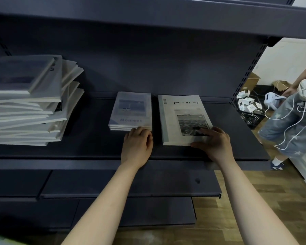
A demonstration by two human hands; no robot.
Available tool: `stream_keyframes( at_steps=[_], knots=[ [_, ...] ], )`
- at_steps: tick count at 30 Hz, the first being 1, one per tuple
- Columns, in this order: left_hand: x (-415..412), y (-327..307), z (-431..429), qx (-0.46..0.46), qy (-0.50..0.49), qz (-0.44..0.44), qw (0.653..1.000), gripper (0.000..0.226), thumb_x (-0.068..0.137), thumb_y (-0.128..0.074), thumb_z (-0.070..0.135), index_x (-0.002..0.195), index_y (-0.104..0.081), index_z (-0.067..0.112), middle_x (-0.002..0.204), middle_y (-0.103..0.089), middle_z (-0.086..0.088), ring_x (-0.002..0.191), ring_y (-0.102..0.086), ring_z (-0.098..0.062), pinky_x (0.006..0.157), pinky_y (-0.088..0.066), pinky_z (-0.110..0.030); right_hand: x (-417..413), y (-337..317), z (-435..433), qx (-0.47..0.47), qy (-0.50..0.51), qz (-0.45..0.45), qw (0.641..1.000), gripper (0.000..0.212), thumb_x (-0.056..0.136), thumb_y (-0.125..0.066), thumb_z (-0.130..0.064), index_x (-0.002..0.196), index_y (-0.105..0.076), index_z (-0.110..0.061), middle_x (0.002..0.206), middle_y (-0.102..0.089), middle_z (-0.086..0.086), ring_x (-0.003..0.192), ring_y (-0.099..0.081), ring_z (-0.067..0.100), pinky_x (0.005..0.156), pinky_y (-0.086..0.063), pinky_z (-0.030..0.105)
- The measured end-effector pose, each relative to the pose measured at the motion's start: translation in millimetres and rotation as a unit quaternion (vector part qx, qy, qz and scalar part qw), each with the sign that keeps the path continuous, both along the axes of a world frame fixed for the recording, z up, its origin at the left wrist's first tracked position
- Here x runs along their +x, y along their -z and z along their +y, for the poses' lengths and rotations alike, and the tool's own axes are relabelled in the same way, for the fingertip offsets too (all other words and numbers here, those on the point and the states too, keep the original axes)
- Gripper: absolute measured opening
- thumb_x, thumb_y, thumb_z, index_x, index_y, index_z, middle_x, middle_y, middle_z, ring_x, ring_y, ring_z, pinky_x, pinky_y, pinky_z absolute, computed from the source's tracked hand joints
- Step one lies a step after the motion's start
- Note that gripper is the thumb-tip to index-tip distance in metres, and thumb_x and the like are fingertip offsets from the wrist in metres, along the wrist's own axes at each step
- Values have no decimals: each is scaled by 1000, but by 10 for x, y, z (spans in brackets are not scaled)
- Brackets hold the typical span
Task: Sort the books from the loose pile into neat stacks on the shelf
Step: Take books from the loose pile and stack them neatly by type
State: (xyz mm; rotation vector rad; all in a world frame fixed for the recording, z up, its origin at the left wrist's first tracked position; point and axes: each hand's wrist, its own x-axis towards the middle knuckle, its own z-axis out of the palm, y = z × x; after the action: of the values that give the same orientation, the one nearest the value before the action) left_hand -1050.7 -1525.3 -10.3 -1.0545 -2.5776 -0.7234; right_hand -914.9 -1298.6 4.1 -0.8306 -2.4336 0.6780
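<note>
a: where do the books stand?

b: two neat stacks sit mid-shelf, side by side but apart. the "moment" stack (130, 111) on the left is a few thin copies deep. the "time & memory" stack (182, 119) to its right is larger in format, and i can't tell how many books are in it.

a: and the pile?

b: the loose pile (30, 103) is at the far left of the shelf (88, 147), well apart from the stacks. it is tall and skewed, with covers and corners fanning out at several angles. i'd judge most of the sorting is left.

a: the hands?

b: the left hand (137, 145) is loosely curled, knuckles up, its fingertips against the near edge of the moment stack. it grips nothing that i can see. the right hand (215, 140) lies spread on the near right corner of the time & memory stack, fingers flat on the cover and thumb along the near edge, pressing more than holding. both seem to be squaring up edges.

a: anything else around?

b: another person (293, 110) stands off to the right on the wood floor, beside a crate of small boxes (248, 107).
</note>
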Motion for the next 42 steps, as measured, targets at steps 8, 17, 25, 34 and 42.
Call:
stream_keyframes(
  at_steps=[8, 17, 25, 34, 42],
  knots=[
    [16, -25, -12, -1, 2, -5, 1000, 17, 93, -48, 26, 100, -61, 18, 110, -57, 1, 100, -51, -19, 85, -37, -29, 49, -49, -124, 2, 7, -19, 1000, 63, 62, -84, -47, 120, -67, -29, 117, -53, 5, 114, -43, 35, 97, -36, 37],
    [-10, -307, -260, 37, 53, -30, 997, 21, 96, -47, 22, 109, -60, 15, 111, -57, -1, 102, -52, -17, 83, -48, -32, -101, -189, -444, 38, 13, -165, 985, 68, 69, -70, -42, 134, -49, -36, 153, -25, 6, 142, -9, 36, 115, -2, 56],
    [-445, -958, -996, 112, -43, 126, 985, 31, 87, -45, 24, 101, -67, 8, 100, -63, -13, 88, -60, -34, 72, -51, -37, -714, -167, -1425, 52, -173, -22, 983, 35, 81, -57, -5, 113, -68, -13, 120, -59, 9, 115, -50, 28, 94, -38, 29],
    [-1113, -1434, -2260, 215, -176, 137, 951, 25, 87, -49, 18, 99, -69, 9, 99, -65, -15, 86, -61, -34, 76, -50, -37, -1136, -99, -2014, 54, -222, -54, 972, 26, 90, -53, -17, 111, -68, -18, 111, -59, 4, 110, -52, 24, 89, -44, 32],
    [-1429, -1587, -2689, 22, -410, 14, 912, 50, 95, -39, 42, 113, -59, 0, 121, -52, -26, 111, -46, -45, 90, -37, -48, -1351, -79, -2276, 89, -212, -58, 971, 24, 91, -51, -18, 107, -69, -19, 107, -62, 2, 106, -51, 23, 87, -45, 36]
  ],
)
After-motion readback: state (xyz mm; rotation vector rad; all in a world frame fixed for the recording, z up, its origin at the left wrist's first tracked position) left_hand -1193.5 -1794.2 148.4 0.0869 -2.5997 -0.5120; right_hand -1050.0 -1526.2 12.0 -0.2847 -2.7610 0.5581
